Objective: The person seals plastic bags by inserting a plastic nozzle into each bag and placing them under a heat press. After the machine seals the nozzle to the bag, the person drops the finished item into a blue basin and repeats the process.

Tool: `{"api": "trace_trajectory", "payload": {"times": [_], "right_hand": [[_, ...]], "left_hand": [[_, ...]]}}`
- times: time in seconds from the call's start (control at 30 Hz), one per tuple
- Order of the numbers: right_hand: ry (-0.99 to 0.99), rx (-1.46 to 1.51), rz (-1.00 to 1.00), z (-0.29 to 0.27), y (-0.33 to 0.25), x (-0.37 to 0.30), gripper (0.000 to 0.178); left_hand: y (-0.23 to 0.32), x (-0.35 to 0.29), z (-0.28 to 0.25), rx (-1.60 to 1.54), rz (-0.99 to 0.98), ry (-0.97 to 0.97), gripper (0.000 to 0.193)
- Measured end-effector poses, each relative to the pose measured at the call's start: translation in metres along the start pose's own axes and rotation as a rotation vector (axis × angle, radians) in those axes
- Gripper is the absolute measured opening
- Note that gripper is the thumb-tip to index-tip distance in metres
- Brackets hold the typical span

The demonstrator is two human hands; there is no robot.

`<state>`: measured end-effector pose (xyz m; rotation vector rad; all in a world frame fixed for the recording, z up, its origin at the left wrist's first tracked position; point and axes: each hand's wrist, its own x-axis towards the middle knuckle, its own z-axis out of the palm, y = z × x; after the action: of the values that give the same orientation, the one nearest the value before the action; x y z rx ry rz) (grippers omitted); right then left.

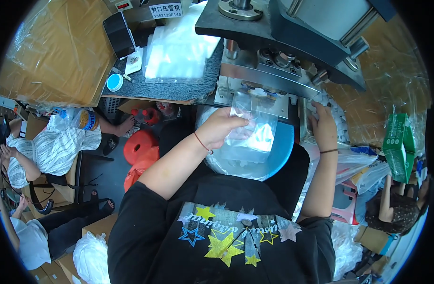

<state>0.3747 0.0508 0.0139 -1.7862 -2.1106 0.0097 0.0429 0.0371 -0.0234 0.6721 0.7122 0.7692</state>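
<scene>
My left hand point(218, 128) pinches a clear plastic pouch point(262, 135) between thumb and fingers. The pouch's far end lies at the metal base plate point(284, 108) of the press, where a small white fitting point(260, 91) sits under the press's steel bar point(269, 78). My right hand point(325, 128) is at the near left part of a tray of small whitish parts point(339, 116). Its thumb and fingers are apart, and nothing shows between them. Below the pouch, a blue-rimmed basin point(287, 149) rests at my lap with more clear pouches point(236, 163) in it.
Flat clear pouches point(176, 59) are stacked on the dark mat, beside a phone point(118, 35) and a round blue-lidded jar point(114, 82). A large carton point(56, 52) stands at left. A red stool point(140, 146) is on the floor. Other people sit at both sides.
</scene>
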Motion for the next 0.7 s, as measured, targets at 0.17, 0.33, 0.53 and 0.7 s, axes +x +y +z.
{"api": "trace_trajectory", "payload": {"times": [0.17, 0.33, 0.53, 0.7], "right_hand": [[0.028, 0.073, 0.028, 0.004, 0.003, -0.001, 0.036], [0.064, 0.027, -0.042, 0.007, 0.010, 0.000, 0.030], [0.136, -0.050, -0.009, 0.010, 0.003, -0.002, 0.024], [0.234, -0.115, -0.017, 0.001, 0.005, -0.010, 0.022]], "left_hand": [[0.008, 0.001, 0.005, -0.070, -0.018, -0.015, 0.024], [0.009, 0.002, 0.006, -0.070, -0.021, -0.002, 0.026], [0.008, 0.008, -0.017, 0.354, 0.333, 0.324, 0.033], [0.089, -0.006, -0.107, 1.662, 1.041, 1.011, 0.060]]}}
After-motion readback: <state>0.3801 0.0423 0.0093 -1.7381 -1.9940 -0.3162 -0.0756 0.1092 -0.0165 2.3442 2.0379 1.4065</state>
